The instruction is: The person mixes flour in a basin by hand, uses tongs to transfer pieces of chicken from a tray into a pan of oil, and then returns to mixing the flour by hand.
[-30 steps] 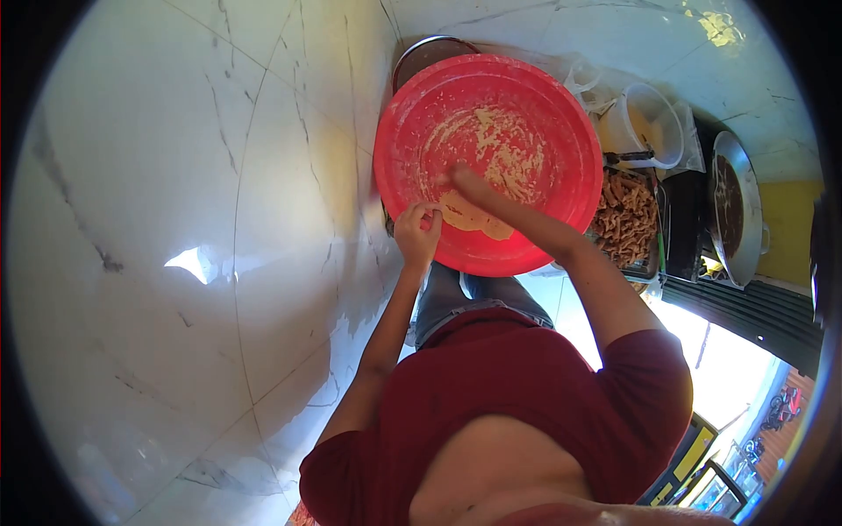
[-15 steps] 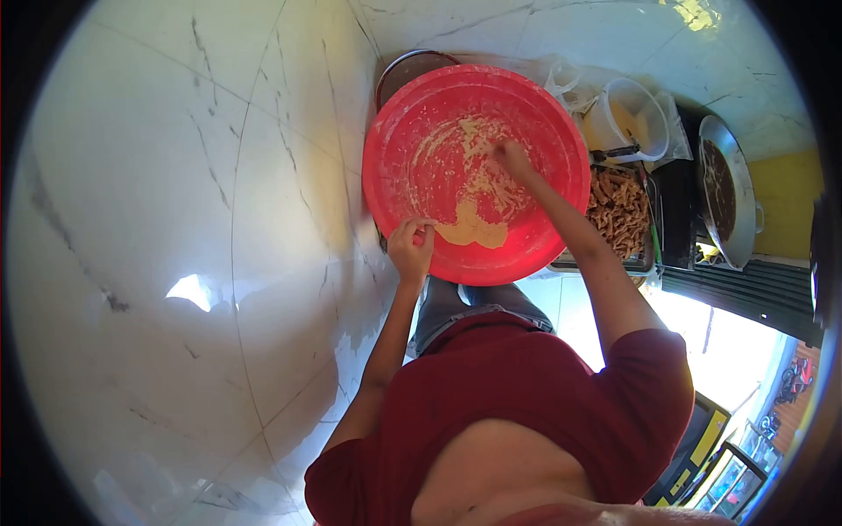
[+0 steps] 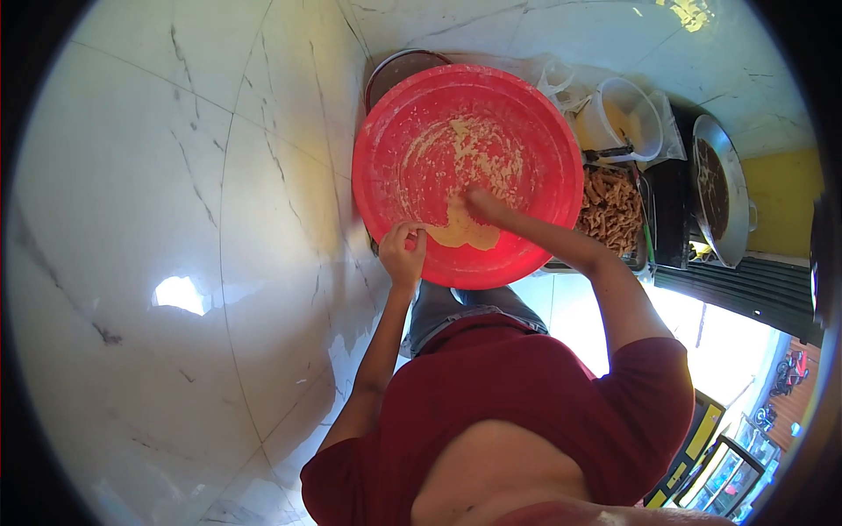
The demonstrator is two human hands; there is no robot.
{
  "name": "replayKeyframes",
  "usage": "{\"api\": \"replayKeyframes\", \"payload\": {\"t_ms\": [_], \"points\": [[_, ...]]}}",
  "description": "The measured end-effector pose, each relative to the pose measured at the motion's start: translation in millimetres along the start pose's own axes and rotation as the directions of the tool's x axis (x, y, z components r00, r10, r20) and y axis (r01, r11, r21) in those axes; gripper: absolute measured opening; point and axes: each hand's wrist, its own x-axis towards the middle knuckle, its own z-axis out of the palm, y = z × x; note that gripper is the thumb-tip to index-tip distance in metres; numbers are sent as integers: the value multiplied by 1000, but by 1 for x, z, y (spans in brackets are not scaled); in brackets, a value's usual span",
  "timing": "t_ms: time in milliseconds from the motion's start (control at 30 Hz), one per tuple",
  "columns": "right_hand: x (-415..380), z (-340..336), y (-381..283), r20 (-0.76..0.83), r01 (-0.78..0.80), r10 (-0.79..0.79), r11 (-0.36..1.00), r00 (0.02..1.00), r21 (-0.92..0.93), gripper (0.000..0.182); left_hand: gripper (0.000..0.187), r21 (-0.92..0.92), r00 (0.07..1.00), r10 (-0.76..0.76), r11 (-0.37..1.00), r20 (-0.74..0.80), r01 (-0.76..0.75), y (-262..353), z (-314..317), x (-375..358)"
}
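A large round red basin (image 3: 544, 114) stands before me, its floor smeared with pale crumbs. Flat yellowish dough (image 3: 469, 232) lies in the part of the basin nearest my body. My left hand (image 3: 404, 252) is at the near left rim, thumb and fingers pinched on the dough's thin left end. My right hand (image 3: 482, 203) is inside the basin at the dough's upper right edge, its fingers curled down. Whether it holds anything is hidden.
Right of the basin is a tray of brown fried strips (image 3: 611, 210). Behind it stands a white bucket (image 3: 645, 110) with a yellowish mix. A wide metal pan (image 3: 741, 188) of dark liquid is farther right. A marbled wall (image 3: 158, 219) rises at the left.
My right hand has moved from the crumbs in the upper right of the basin toward me, down to the dough. My left hand has stayed at the rim.
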Motion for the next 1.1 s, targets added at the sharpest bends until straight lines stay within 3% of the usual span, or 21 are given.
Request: {"api": "replayKeyframes", "payload": {"t_ms": [100, 167, 233, 300, 400, 433, 500, 600, 667, 733, 833, 867, 933, 1000, 1067, 1100], "points": [[19, -31, -32, 132, -38, 26, 996, 991, 85, 8, 8, -16, 1000, -4, 1000, 6, 4, -1, 0, 2], [50, -56, -42, 49, -194, 192, 882, 980, 429, 8, 8, -9, 1000, 1, 1000, 8, -1, -3, 0, 1], [83, -65, -29, -80, -192, 252, 876, 965, 442, 11, 8, -4, 1000, 3, 1000, 1, -3, 2, -2, 0], [115, -63, -7, -290, -101, 125, 990, 949, 95, 13, 8, 0, 1000, 11, 1000, -3, -11, 2, -3, 4], [138, -47, 10, -408, -91, 127, 990, 904, 106, 16, 8, 10, 1000, 4, 1000, 17, -4, 1, -1, 3], [143, -43, 7, -396, 5, 20, 998, 918, 62, 18, 8, 21, 1000, 0, 1000, 29, 0, 2, 0, 4], [144, -27, -5, -360, 190, -183, 982, 915, -17, 23, 8, 39, 999, -5, 999, 42, 4, 0, -1, 4], [122, 7, -21, 92, 117, -122, 991, 988, 65, 22, 8, 37, 998, -15, 999, 59, 13, -2, 1, 1], [90, 33, -36, 175, 168, -191, 976, 966, 139, 20, 8, 23, 997, -19, 1000, 77, 17, -1, 0, 2], [50, 24, -57, 272, 407, -394, 913, 878, 8, 19, 7, 62, 993, 4, 998, 114, -11, 1, -1, 4], [2, 35, -59, 241, 126, -153, 985, 959, 122, 20, 7, 135, 975, -10, 991, 223, -20, 7, -1, 12], [-4, 39, -44, 440, 94, -60, 994, 896, -56, 21, 8, 163, 961, -28, 987, 275, -17, 9, 1, 14], [-20, 67, 0, 286, -125, 69, 975, 956, 182, 15, 11, -27, 937, -88, 994, 339, 104, 5, 18, 22], [-28, 52, 11, 238, -192, 138, 956, 961, 221, 13, 15, -106, 904, -99, 982, 416, 156, -3, 42, 31], [-36, -22, -11, 292, -151, 132, 988, 947, 43, 15, 21, -86, 865, -72, 988, 496, 132, -10, 72, 37], [-45, -46, -15, 210, -175, 160, 983, 964, 52, 16, 24, -26, 815, -95, 991, 572, 134, -10, 86, 41]]}}
